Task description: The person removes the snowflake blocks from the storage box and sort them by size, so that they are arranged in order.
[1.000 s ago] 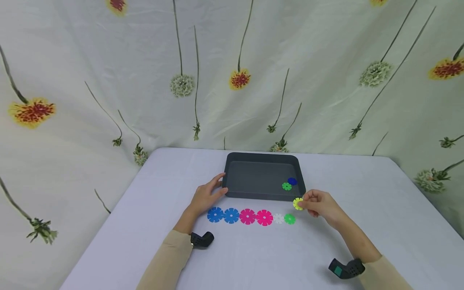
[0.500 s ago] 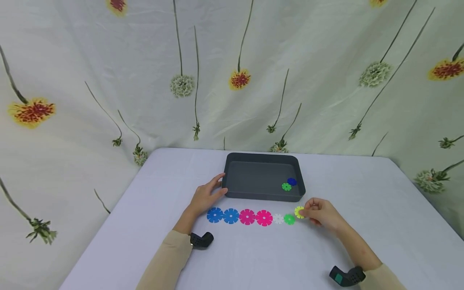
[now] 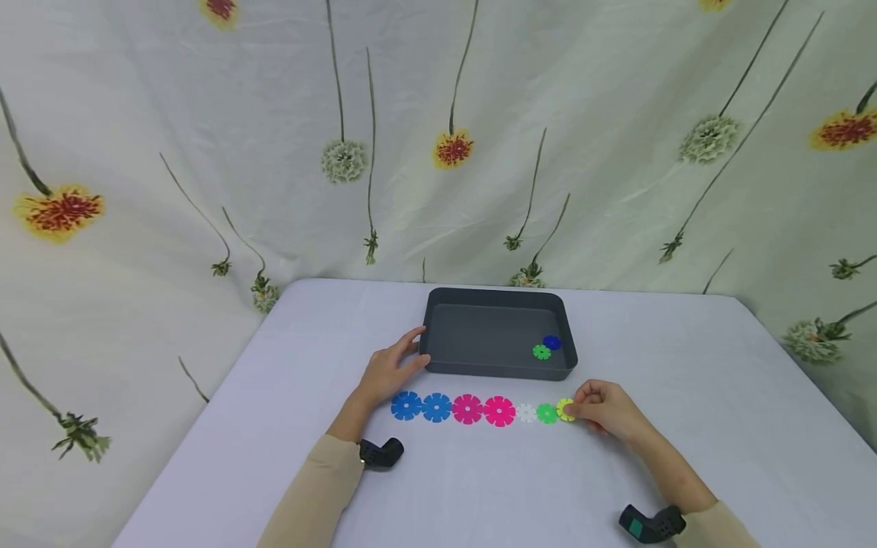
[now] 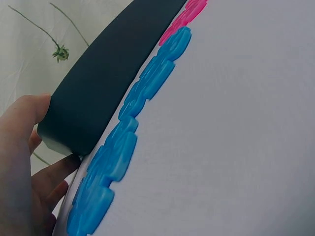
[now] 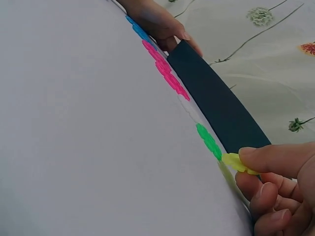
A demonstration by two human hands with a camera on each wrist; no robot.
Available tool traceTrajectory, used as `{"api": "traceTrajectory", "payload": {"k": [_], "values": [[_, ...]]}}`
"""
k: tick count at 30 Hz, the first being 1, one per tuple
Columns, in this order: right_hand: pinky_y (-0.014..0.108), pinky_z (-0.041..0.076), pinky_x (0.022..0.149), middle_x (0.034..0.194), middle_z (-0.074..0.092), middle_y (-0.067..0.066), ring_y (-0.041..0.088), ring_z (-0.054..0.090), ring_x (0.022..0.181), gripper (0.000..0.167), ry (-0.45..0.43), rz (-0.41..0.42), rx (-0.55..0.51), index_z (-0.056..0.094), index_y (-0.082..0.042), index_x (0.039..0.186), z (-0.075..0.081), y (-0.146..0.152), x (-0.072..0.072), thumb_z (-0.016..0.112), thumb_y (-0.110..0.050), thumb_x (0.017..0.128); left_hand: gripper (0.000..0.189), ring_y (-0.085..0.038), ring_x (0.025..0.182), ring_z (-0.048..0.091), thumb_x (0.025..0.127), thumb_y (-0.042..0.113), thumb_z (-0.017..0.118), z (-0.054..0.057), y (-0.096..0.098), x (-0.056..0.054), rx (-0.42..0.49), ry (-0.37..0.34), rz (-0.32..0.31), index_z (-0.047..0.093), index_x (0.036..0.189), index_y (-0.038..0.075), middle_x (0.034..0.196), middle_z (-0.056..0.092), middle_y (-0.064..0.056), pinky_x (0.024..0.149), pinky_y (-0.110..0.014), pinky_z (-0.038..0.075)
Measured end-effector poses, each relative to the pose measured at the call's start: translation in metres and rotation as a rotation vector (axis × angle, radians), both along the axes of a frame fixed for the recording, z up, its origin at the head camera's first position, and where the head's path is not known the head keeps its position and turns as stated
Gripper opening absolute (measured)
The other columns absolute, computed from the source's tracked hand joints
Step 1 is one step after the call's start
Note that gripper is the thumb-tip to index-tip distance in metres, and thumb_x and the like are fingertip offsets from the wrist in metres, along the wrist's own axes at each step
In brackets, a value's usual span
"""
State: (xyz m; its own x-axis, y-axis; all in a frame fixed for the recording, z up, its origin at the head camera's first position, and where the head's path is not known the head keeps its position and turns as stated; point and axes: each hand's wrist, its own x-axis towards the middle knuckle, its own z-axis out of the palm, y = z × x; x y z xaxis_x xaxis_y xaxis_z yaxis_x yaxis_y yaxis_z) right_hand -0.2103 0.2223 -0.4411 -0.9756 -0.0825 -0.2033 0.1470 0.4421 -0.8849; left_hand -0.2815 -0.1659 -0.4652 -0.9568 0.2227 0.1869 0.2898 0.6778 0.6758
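Note:
Between thumb and fingers my right hand (image 3: 608,409) pinches a yellow notched disc (image 3: 565,409), beside the right end of a row of flower-shaped discs. That row runs from two blue discs (image 3: 421,407) through two pink discs (image 3: 483,410) and a white disc (image 3: 526,412) to a green disc (image 3: 546,413). In the right wrist view the yellow disc (image 5: 237,162) appears at the edge of the green disc (image 5: 209,141). My left hand (image 3: 392,371) rests its fingers and thumb against the left side of a dark grey tray (image 3: 479,372).
Inside the tray's right part lie a dark blue disc (image 3: 551,342) and another green disc (image 3: 541,352). A white cloth covers the table (image 3: 479,487). Behind it hangs a flower-printed curtain (image 3: 411,213). Each wrist wears a black camera (image 3: 382,454).
My right hand has brought the yellow disc down from near the tray's front right corner to the end of the row, beside the green disc. My left hand stays at the tray.

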Motion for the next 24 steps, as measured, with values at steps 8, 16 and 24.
{"api": "traceTrajectory", "payload": {"k": [8,16,24], "values": [[0.023,0.033,0.043,0.059,0.051,-0.002,0.012,0.042,0.049,0.024,0.028,-0.001,0.054,0.059,-0.004,0.085,-0.0009,-0.0007,0.0014,0.078,-0.018,0.081,0.064,-0.039,0.135,0.04,0.094,0.053,0.054,0.0,0.0001,0.0001,0.001,-0.008,-0.001,0.037,0.151,0.029,0.139,0.055,-0.011,0.108,-0.067,0.019],[0.023,0.032,0.043,0.057,0.05,-0.001,0.011,0.041,0.047,0.027,0.035,-0.027,0.142,0.058,-0.005,0.082,0.0011,-0.0028,0.0031,0.08,-0.021,0.079,0.064,-0.037,0.135,0.041,0.094,0.051,0.054,0.0016,0.0004,0.0008,-0.002,-0.007,-0.004,0.037,0.151,0.027,0.139,0.055,-0.011,0.109,-0.065,0.019],[0.024,0.033,0.041,0.054,0.051,-0.001,0.011,0.043,0.043,0.029,0.052,-0.032,0.185,0.059,-0.006,0.078,0.0012,-0.0027,0.0036,0.081,-0.024,0.078,0.064,-0.038,0.134,0.041,0.094,0.051,0.054,0.0029,0.0001,0.0009,-0.003,-0.001,-0.007,0.038,0.151,0.027,0.138,0.056,-0.012,0.109,-0.066,0.02]]}}
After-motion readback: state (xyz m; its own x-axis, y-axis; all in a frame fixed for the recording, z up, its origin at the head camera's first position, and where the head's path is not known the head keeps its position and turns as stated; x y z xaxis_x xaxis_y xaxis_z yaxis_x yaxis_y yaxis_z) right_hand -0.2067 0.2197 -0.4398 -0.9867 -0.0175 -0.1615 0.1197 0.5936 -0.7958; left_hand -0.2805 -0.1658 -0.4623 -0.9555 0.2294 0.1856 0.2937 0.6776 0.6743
